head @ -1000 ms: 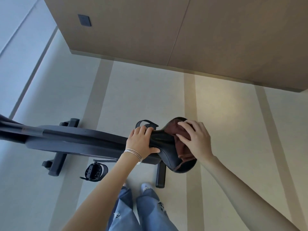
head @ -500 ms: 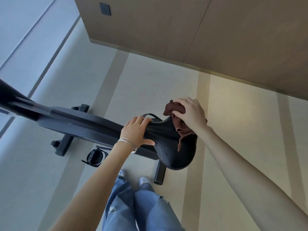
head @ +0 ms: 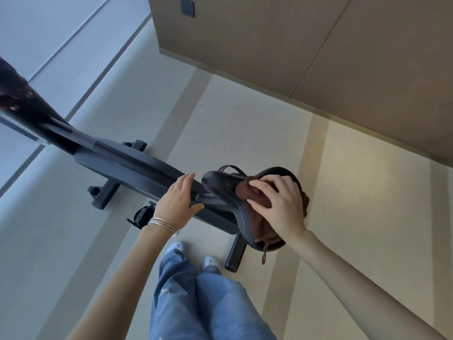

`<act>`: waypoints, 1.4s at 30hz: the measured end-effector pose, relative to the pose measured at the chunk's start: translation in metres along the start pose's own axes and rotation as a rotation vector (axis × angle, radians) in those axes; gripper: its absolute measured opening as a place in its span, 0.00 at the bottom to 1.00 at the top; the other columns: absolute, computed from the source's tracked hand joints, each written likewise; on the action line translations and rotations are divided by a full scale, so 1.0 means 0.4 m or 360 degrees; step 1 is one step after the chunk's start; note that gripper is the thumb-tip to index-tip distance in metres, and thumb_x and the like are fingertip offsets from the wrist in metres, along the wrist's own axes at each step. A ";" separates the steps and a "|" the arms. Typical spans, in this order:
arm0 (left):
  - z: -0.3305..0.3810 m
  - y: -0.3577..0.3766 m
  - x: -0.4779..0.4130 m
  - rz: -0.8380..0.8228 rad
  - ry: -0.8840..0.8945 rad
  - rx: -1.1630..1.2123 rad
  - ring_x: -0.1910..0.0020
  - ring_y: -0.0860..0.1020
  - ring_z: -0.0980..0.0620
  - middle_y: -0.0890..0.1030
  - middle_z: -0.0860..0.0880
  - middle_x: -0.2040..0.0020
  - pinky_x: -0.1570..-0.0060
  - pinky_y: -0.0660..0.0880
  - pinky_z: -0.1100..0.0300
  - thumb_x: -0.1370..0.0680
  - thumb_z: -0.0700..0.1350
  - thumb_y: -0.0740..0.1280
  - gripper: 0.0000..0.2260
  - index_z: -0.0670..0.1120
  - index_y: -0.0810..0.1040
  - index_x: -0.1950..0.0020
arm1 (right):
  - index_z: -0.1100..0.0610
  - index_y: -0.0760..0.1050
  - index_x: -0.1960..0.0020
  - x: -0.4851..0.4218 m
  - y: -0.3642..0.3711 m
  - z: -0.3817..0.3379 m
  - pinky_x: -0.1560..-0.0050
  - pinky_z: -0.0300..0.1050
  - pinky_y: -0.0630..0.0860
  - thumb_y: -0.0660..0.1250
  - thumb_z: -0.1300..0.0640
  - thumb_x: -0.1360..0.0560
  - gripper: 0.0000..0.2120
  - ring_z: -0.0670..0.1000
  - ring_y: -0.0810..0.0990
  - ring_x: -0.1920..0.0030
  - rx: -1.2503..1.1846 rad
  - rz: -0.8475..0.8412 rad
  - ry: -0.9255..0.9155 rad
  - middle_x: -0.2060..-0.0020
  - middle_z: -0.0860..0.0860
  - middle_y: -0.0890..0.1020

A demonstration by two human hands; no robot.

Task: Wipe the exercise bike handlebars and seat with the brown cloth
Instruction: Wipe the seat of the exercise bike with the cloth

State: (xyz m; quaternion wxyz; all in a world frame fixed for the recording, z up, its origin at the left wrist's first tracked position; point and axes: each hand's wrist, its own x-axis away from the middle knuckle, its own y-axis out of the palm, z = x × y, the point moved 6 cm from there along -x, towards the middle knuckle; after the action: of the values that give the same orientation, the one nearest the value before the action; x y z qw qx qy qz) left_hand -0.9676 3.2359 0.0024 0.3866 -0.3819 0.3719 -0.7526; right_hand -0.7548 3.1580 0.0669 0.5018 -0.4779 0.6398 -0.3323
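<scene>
The black bike seat [head: 221,186] sits at centre right, its nose pointing left. The brown cloth [head: 257,217] lies spread over the seat's top, with a loop hanging off the near edge. My right hand [head: 279,204] presses flat on the cloth, fingers spread. My left hand [head: 179,202], with thin bracelets at the wrist, hovers open just left of the seat's nose, above the dark grey bike frame [head: 127,165]. The handlebar stem [head: 22,99] enters at the far left; the handlebars themselves are out of view.
The bike's front stabiliser foot [head: 107,195] and rear foot [head: 235,253] rest on the pale striped floor. A pedal [head: 143,215] hangs below the frame. A wood-panelled wall [head: 294,57] stands behind. My legs and shoes [head: 193,261] are right beside the bike.
My left hand has let go of the seat's nose and opened, drifting left. My right hand has slid the cloth from the seat's far edge across its top toward me. The camera tilted.
</scene>
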 end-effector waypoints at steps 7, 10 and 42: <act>-0.034 0.001 0.062 0.0007 -0.0096 -0.0005 0.32 0.68 0.47 0.63 0.46 0.27 0.42 0.75 0.54 0.25 0.53 0.68 0.35 0.46 0.54 0.25 | 0.49 0.77 0.42 -0.187 0.142 -0.155 0.55 0.50 0.72 0.70 0.48 0.29 0.16 0.56 0.75 0.52 -0.0067 -0.0357 -0.0040 0.50 0.52 0.79; -0.038 -0.004 0.078 0.0033 -0.0117 -0.0011 0.33 0.69 0.47 0.64 0.46 0.27 0.43 0.75 0.56 0.25 0.53 0.68 0.35 0.47 0.54 0.25 | 0.49 0.76 0.41 -0.212 0.178 -0.195 0.53 0.50 0.70 0.68 0.48 0.28 0.17 0.57 0.74 0.49 0.0027 -0.0455 -0.0139 0.48 0.52 0.79; 0.209 -0.001 -0.061 0.0003 0.0476 -0.0175 0.31 0.66 0.48 0.72 0.50 0.32 0.38 0.69 0.50 0.29 0.60 0.69 0.31 0.50 0.67 0.31 | 0.53 0.77 0.42 0.191 -0.076 0.103 0.50 0.45 0.74 0.73 0.55 0.31 0.17 0.55 0.76 0.51 -0.0274 0.0299 0.0720 0.51 0.52 0.78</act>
State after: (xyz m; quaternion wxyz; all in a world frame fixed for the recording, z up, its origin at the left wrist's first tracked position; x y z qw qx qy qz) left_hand -0.8857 3.2353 0.0317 0.3061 -0.2857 0.4664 -0.7792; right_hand -0.7097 3.0785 0.0582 0.3322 -0.3708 0.8032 -0.3270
